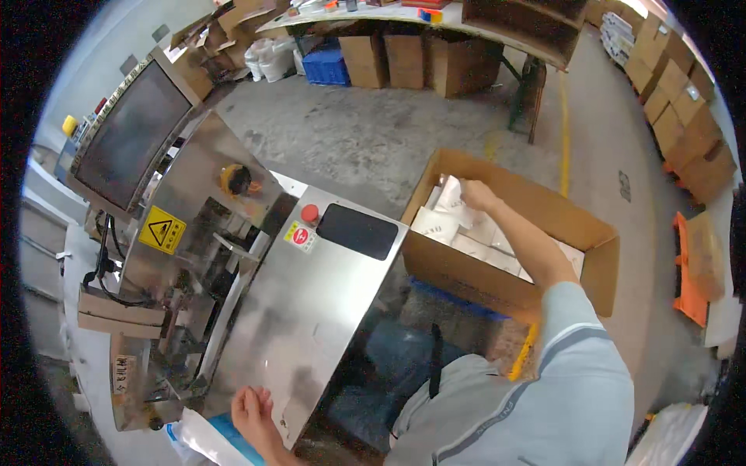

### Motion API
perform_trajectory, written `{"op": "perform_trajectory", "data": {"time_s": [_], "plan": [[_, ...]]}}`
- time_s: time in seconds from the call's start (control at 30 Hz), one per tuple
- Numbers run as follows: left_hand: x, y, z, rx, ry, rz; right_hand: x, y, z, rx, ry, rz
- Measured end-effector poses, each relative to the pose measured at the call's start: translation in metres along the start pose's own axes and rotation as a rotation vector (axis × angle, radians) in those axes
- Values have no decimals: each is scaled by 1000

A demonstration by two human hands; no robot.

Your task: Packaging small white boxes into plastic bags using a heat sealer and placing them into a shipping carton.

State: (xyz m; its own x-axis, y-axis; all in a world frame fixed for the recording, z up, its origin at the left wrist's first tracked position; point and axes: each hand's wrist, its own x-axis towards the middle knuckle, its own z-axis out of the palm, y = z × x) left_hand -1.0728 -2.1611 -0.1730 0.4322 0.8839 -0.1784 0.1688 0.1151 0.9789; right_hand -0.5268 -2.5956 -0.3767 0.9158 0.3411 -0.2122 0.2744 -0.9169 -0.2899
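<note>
My right hand (480, 196) reaches into an open cardboard box (482, 276) and is closed on a white packet (451, 196) at the box's far left corner. More white packets (482, 250) lie in rows inside the box. Close to the near edge of a steel machine table (311, 303), my left hand (253, 405) has its fingers curled, with nothing visible in them. A white and blue plastic bag (206, 439) is beside that hand, partly cut off by the picture's lower edge.
A red push button (310, 213) and a black rectangular panel (358, 231) sit on the table's far end. The machine carries a screen (132, 132) and a yellow warning sign (162, 230). Behind stand a workbench (388, 14), cartons (406, 62) and a blue crate (326, 67).
</note>
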Motion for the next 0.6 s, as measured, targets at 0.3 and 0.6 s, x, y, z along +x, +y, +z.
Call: {"op": "perform_trajectory", "data": {"time_s": [0.3,0.6], "plan": [[-39,-1,-191,94,347,0,-13,45,37,195,580,1],[36,-12,-194,202,135,-11,-28,-19,24,603,-306,249]]}}
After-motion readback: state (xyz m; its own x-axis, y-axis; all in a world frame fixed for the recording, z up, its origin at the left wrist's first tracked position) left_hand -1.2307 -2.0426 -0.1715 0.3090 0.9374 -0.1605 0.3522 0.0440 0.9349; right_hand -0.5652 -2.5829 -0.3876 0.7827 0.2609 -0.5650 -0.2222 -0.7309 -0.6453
